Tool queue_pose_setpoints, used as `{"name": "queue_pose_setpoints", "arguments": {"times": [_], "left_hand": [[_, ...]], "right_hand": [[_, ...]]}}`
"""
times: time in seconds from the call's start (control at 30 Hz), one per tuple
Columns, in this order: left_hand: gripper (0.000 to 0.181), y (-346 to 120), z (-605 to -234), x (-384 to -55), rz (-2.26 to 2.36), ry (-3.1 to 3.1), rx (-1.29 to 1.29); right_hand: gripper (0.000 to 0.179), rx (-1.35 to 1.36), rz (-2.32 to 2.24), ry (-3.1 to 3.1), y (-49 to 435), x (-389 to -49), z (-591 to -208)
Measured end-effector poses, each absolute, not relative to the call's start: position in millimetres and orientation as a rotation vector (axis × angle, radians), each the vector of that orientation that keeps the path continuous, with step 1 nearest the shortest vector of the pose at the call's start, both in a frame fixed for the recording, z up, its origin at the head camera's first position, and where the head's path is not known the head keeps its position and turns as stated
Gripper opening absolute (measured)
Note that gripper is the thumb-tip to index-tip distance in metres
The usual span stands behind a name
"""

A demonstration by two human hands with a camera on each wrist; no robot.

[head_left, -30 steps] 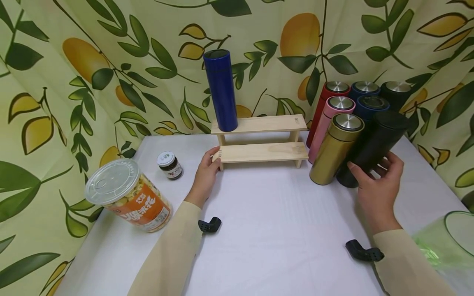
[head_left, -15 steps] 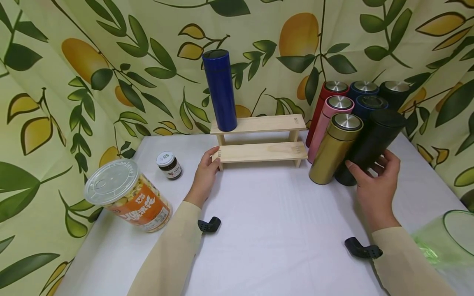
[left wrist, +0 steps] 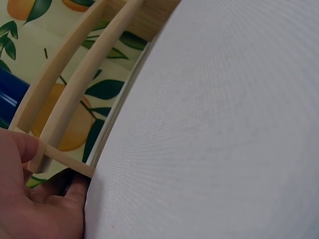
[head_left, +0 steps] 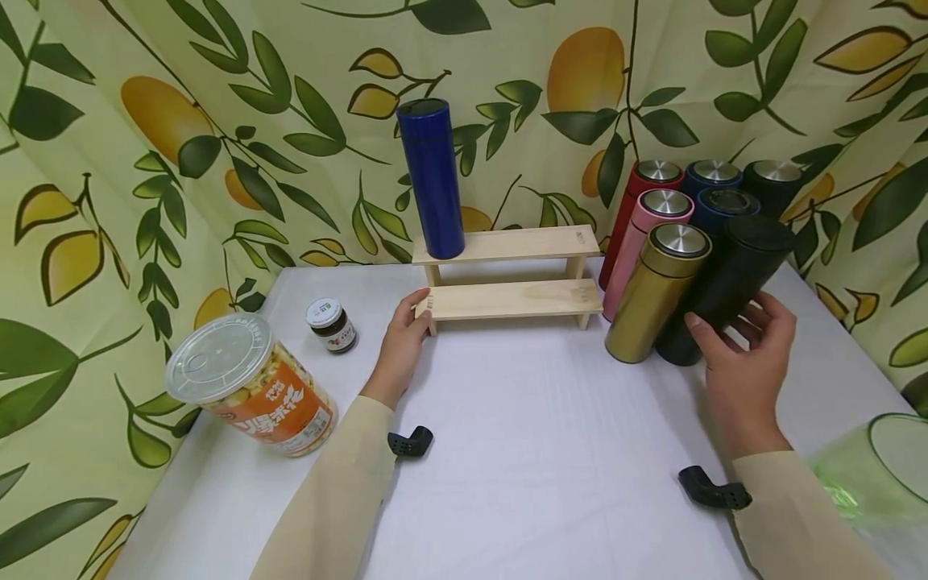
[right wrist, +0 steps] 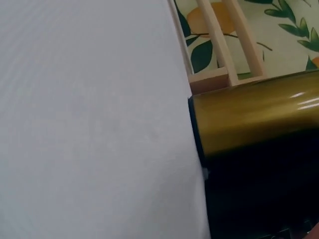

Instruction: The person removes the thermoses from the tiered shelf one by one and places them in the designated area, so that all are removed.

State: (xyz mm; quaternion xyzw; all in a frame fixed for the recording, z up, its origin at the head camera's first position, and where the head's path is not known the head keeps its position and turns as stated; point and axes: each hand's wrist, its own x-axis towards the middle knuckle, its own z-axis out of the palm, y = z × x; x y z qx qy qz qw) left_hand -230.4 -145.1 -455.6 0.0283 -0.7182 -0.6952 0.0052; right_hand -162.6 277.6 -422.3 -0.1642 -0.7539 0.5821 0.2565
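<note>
My left hand [head_left: 402, 342] pinches the left end of the lower shelf of a two-tier wooden stand [head_left: 511, 300]; thumb and shelf end also show in the left wrist view. On the stand's upper tier, at the left, a blue thermos [head_left: 432, 181] stands upright. At the right, my right hand [head_left: 750, 370] is curled round the lower part of a black thermos [head_left: 725, 286], thumb in front and fingertips partly hidden. This thermos stands on the table close beside a gold thermos [head_left: 656, 298]. In the right wrist view only a sliver of the hand shows at the corner.
Behind the gold and black thermoses are a pink thermos [head_left: 648, 250], a red thermos [head_left: 631, 213] and several dark ones. A small dark jar [head_left: 332, 325] and a large snack tub [head_left: 254, 387] stand left. A green clear container [head_left: 873, 471] sits at the right edge.
The black thermos has shifted slightly left, against the gold one. My right hand moved slightly left with it, then a little right while the thermos stayed. The left hand has stayed put.
</note>
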Motion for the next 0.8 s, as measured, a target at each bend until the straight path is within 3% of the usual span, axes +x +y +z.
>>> {"name": "queue_pose_setpoints", "arguments": {"times": [0.4, 0.8], "left_hand": [[0.048, -144.8, -455.4, -230.1, -2.188, -2.24, 0.076], [0.047, -145.2, -455.3, -229.4, -2.189, -2.238, 0.053]], "right_hand": [[0.07, -0.397, 1.412, -1.9, 266.5, -147.9, -401.3], [0.064, -0.08, 1.464, -1.736, 248.7, -135.2, -376.3]]}}
